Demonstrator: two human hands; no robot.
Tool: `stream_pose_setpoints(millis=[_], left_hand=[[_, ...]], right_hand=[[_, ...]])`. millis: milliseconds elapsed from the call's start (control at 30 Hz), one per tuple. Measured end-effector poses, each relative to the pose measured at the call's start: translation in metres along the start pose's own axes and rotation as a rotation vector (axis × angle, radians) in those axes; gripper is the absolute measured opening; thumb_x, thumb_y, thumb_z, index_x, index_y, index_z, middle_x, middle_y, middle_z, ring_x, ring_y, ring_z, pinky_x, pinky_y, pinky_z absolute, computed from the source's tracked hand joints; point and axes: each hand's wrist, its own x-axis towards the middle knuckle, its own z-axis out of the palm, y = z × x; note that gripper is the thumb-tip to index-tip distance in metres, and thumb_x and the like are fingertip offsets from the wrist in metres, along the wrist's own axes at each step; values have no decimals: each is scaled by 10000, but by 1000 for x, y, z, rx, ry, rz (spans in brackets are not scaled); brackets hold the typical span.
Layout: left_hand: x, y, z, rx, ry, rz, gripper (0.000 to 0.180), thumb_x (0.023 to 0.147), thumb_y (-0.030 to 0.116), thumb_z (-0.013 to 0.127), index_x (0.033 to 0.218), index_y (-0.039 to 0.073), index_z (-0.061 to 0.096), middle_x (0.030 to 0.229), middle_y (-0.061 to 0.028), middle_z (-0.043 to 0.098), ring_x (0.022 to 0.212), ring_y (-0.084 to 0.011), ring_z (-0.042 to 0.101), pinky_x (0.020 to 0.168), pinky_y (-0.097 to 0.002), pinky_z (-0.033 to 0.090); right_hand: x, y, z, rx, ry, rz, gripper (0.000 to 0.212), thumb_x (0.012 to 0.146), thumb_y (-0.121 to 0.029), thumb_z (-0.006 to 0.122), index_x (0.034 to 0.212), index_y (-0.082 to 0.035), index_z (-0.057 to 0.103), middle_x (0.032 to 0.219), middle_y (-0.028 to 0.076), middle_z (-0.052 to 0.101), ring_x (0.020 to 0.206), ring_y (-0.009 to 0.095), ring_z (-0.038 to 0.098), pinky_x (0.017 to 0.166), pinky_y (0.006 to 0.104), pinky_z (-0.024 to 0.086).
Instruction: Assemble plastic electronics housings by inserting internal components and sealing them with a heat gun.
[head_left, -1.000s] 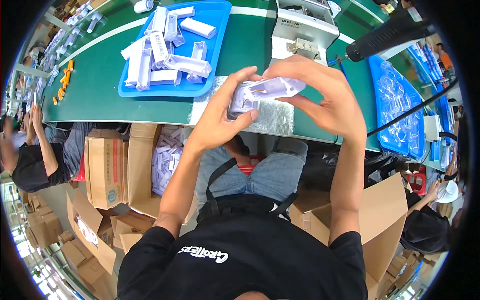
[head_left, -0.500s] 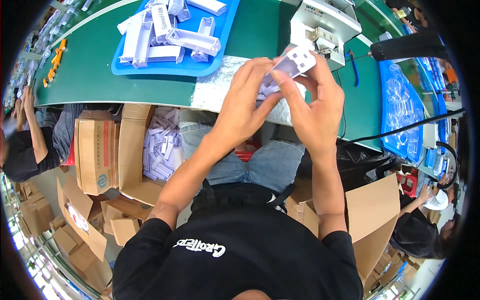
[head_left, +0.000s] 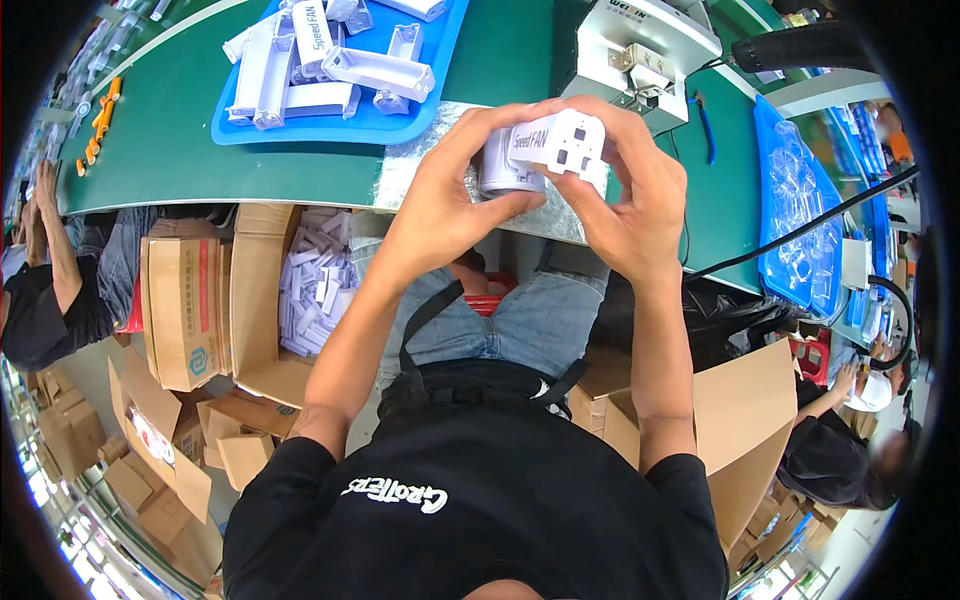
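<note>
While both hands hovered close together over the silvery mat (head_left: pixel 402 170), all the action sat in the gap between them, up off the green bench (head_left: pixel 170 155). On one side, the left hand (head_left: pixel 455 185) made a wide curve around a rounded white part (head_left: pixel 494 168), thumb along the near edge, fingers arching over the far side. And on the other, the right hand (head_left: pixel 635 190) held the white casing (head_left: pixel 535 142) by its holed end, thumb at the near edge, fingers bent behind it.

Now, the line to watch was the casing's long axis! It ran crosswise, from the right hand toward the left, tilted so the holed end faced up and rightward. That end was nearer the right hand; the rounded part lay just to its left, nearer the left. The two overlapped from where I stood, and whether they were joined, I couldn't tell.

Beyond the left hand, loose casings (head_left: pixel 268 80) lay piled in a blue tray (head_left: pixel 422 116); past the right stood a pale machine (head_left: pixel 598 60).
</note>
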Motion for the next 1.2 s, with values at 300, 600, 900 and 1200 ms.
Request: stream_pose_setpoints(millis=[300,600,900,1200], left_hand=[[2,0,-2,56,-56,6,735,767,35,915,1433,9,605,1315,-69,632,1250,-190,606,1101,-344,465],[3,-10,0,1,-67,6,760,730,-32,926,1426,11,623,1302,-66,653,1243,-189,629,1102,-357,483],[10,-6,11,126,105,82,649,697,106,962,1296,17,729,1136,-85,726,1070,-209,690,947,-341,531],[13,-2,27,247,173,84,570,724,84,944,1247,14,728,1085,-87,710,996,-193,674,880,-325,527]], right_hand=[[1,8,-13,177,-81,66,420,845,14,804,1250,7,695,1110,140,766,992,239,781,889,339,601],[-9,10,-12,154,-17,52,436,806,21,808,1231,20,708,1139,157,763,1013,280,776,896,341,595],[-17,-8,4,12,411,9,383,836,37,829,1197,40,703,1004,135,744,861,232,745,791,327,599],[-34,-6,13,-169,344,-46,277,815,46,809,1071,-1,713,881,114,687,697,291,681,607,377,542]])
